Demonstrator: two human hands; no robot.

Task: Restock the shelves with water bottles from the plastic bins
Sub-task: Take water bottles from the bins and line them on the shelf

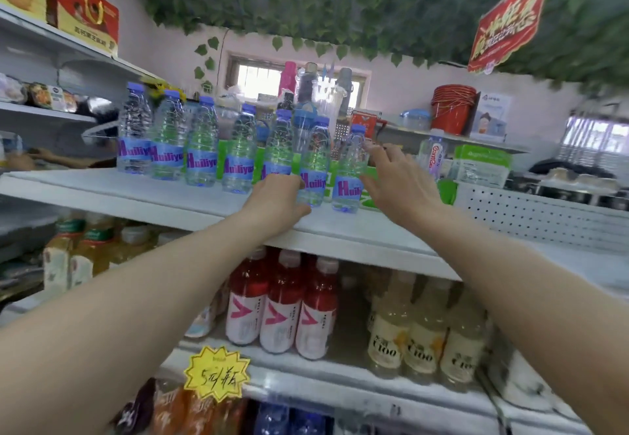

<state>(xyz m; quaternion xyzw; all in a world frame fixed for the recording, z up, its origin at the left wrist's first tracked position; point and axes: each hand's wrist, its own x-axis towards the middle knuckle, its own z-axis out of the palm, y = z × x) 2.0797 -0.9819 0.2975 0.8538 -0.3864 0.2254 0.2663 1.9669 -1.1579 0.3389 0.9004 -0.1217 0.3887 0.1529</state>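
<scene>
My right hand (394, 182), fingers spread and holding nothing, sits at three o'clock of the upright end bottle (350, 176) on the top shelf (136, 193), nearer than my curled left hand (275, 203).

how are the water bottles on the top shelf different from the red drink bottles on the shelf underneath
The water bottles are clear with blue caps and blue labels; the red drink bottles hold red liquid, with pale caps and white labels. The water bottles stand in one row along the top shelf; the red ones cluster tightly below. Both kinds stand upright.
</scene>
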